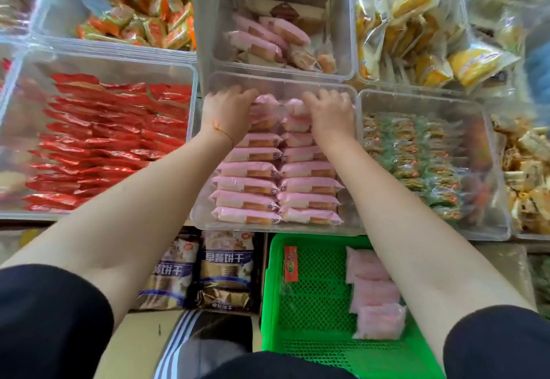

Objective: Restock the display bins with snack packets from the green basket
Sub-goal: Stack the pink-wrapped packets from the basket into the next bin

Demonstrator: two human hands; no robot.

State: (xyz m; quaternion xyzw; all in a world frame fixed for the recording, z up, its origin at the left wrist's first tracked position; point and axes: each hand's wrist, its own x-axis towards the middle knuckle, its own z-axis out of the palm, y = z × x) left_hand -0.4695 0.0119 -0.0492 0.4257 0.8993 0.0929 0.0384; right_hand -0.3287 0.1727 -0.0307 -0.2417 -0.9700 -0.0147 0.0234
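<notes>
Head view showed both our hands at the far end of the clear bin (200,218): left hand (226,112) and right hand (330,112) curled onto pink packets (247,200). Remaining pink packets (375,294) lay in the green basket (275,289).

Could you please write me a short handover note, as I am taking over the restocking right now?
Left hand and right hand: both at the far end of the clear bin, fingers curled on pink packets there.
Done: the bin holds two neat rows of pink packets.
Left: a few pink packets lie in the green basket, plus one small red packet.
</notes>
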